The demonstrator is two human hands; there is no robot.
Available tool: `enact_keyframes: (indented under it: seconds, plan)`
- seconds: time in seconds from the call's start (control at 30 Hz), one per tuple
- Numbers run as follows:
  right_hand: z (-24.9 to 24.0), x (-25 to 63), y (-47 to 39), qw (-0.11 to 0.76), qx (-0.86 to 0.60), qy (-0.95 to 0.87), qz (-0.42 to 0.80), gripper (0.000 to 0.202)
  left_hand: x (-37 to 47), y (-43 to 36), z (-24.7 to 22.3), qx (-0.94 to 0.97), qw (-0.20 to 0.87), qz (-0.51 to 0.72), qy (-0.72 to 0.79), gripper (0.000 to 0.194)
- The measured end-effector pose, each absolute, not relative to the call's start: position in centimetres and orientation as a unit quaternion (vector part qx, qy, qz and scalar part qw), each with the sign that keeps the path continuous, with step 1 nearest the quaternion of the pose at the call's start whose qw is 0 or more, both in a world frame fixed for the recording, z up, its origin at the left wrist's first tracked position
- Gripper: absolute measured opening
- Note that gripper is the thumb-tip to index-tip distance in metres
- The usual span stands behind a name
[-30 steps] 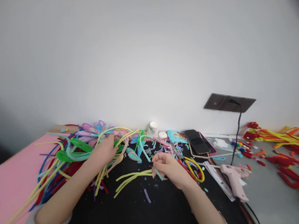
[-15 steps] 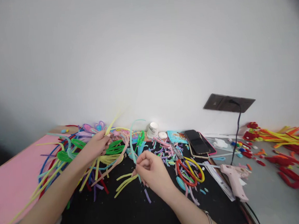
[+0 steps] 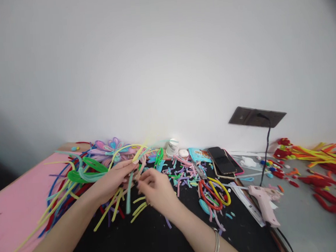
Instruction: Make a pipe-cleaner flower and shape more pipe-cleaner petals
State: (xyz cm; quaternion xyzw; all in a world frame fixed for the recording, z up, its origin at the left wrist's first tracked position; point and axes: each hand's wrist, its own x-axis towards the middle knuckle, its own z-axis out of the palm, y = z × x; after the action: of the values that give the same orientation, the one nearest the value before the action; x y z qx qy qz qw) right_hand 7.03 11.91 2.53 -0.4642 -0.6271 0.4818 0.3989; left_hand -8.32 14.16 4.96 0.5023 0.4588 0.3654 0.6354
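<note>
The left hand reaches in from the lower left, forearm slanting up, back of the hand uppermost and fingers stretched to the right. Its fingers are together, clamped on a fuzzy yellow strip that sticks up past the fingertips, its upper end blurred.

The right hand comes from the lower right, a bracelet on its wrist, the fingers curled and the thumb and forefinger drawn together. Its tips meet a teal strip, which hangs between the two hands over the black mat; whether they grip it cannot be told. The hands are nearly touching, just in front of the heap of coloured strips.

Farther right, the light-blue packet bears a printed picture, and the white paper strip beside the glue gun carries print; lettering on both is too small to read.
</note>
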Motion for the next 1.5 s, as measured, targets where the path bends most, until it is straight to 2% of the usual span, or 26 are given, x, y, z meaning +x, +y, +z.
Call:
enact_keyframes:
  seconds: [0.13,0.23,0.3,0.53,0.7,0.97,1.2,1.3,1.5]
  plan:
    - [3.4,10.1,13.6,0.471,-0.411,-0.493,0.605,0.037,-8.4,13.3,5.5,0.542,0.678,0.280,0.410,0.030]
    - [4.0,12.0,14.6,0.549,-0.362,-0.445,0.608,0.036,-7.7,12.6,5.4,0.577,0.681,0.214,0.397,0.033]
    - [4.1,12.9,14.9,0.570,-0.361,-0.433,0.598,0.034,-7.2,12.4,5.2,0.577,0.693,0.184,0.390,0.031]
    - [3.0,13.9,14.7,0.555,-0.371,-0.455,0.590,0.035,-5.9,12.7,4.1,0.570,0.716,0.174,0.364,0.029]
    - [3.1,13.9,14.5,0.543,-0.363,-0.451,0.609,0.027,-5.2,12.8,3.5,0.560,0.737,0.161,0.342,0.030]
    - [3.5,15.1,14.8,0.541,-0.380,-0.465,0.588,0.027,-5.0,12.4,3.6,0.573,0.722,0.129,0.366,0.031]
    - [2.6,13.6,14.0,0.475,-0.362,-0.500,0.627,0.027,-2.4,12.6,4.3,0.532,0.741,0.220,0.344,0.036]
    - [2.4,13.9,14.2,0.494,-0.363,-0.490,0.620,0.026,-1.7,12.6,4.0,0.517,0.746,0.234,0.348,0.033]
    - [3.3,14.9,14.5,0.562,-0.360,-0.453,0.591,0.025,-1.8,12.4,3.4,0.508,0.761,0.183,0.359,0.033]
